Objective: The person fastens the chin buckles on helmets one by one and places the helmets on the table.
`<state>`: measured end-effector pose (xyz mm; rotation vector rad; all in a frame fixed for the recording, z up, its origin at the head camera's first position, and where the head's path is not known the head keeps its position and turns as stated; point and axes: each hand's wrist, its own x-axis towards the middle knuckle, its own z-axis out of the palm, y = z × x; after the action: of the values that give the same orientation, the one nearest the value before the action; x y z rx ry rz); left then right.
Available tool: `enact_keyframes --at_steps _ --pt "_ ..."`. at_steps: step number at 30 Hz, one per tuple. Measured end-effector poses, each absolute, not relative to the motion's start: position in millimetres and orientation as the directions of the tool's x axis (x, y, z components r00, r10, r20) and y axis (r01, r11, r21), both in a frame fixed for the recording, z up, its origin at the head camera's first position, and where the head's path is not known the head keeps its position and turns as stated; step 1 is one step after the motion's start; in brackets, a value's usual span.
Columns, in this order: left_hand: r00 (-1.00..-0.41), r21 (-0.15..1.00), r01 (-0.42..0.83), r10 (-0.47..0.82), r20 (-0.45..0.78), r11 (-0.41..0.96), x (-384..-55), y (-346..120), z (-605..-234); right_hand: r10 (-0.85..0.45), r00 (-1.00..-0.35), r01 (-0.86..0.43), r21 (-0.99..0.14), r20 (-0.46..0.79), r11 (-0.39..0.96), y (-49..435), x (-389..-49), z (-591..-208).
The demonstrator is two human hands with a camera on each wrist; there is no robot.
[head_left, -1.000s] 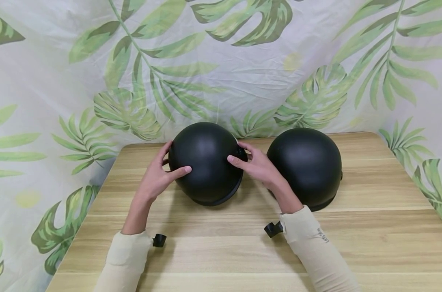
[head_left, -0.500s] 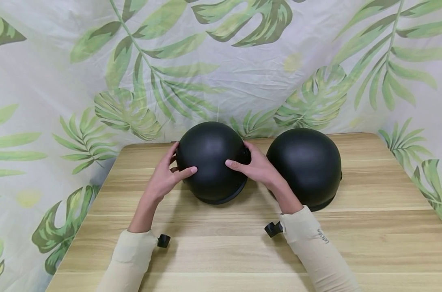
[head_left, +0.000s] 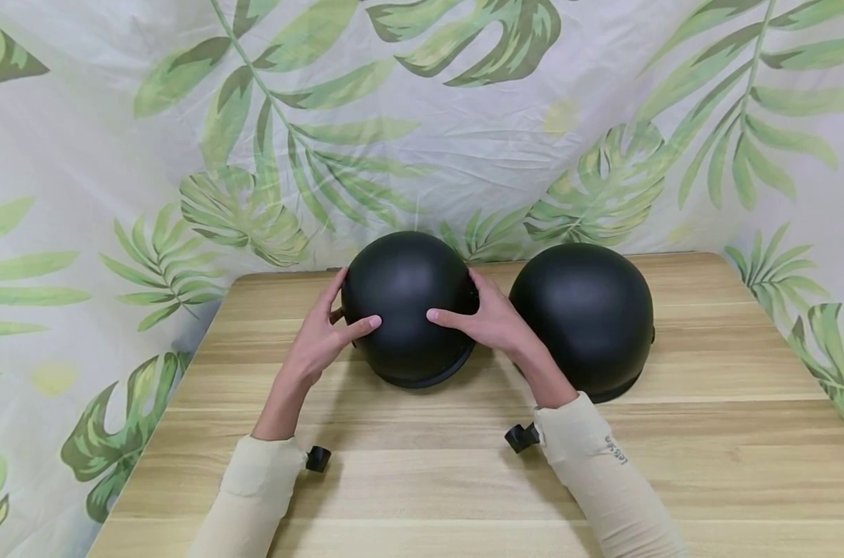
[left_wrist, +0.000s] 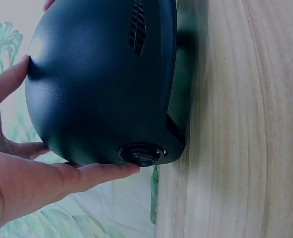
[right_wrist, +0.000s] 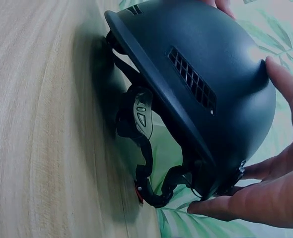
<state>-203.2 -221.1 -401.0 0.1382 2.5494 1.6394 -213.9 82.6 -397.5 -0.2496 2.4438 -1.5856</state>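
Both hands hold a matte black helmet (head_left: 409,302) on the left of the wooden table. My left hand (head_left: 322,333) grips its left side, thumb on the shell and fingers around the back. From the other side my right hand (head_left: 494,316) holds it likewise, thumb on the shell. The left wrist view shows a fingertip by a round dial (left_wrist: 140,152) near the helmet's edge. In the right wrist view, a chin strap (right_wrist: 139,129) hangs beneath the tilted shell, beside a slotted vent (right_wrist: 191,79). The strap seems to reach the tabletop; whether the rim touches is unclear.
A second black helmet (head_left: 582,318) stands on the table (head_left: 422,480) just right of my right hand. Behind the table hangs a leaf-patterned cloth (head_left: 477,139). Black mounts stick out from both cuffs, such as the left mount (head_left: 318,459).
The held helmet has shifted slightly right, closer to the second helmet, and turned a little. My left hand has moved right with it; my right hand has stayed nearly in place.
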Motion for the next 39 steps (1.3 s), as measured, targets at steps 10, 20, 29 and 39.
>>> enact_keyframes --at_steps 10,20,29,39 --pt "-0.989 0.913 0.020 0.142 -0.042 0.408 -202.9 -219.2 -402.2 -0.271 -0.961 -0.060 -0.922 -0.049 0.382 82.1 -212.6 -400.1" --pt "-0.989 0.908 0.034 0.144 -0.029 0.418 -205.7 -217.9 -405.9 -0.274 -0.958 -0.041 -0.906 -0.084 0.422 83.4 -211.8 -402.1" --pt "-0.989 0.885 0.051 0.149 -0.021 0.463 -207.3 -218.4 -408.6 -0.259 -0.955 0.020 -0.904 -0.143 0.427 86.2 -211.3 -400.9" --pt "-0.976 0.906 0.087 0.216 -0.005 0.415 -210.1 -218.2 -410.6 -0.287 -0.938 0.072 -0.922 -0.192 0.379 88.6 -212.9 -399.6"
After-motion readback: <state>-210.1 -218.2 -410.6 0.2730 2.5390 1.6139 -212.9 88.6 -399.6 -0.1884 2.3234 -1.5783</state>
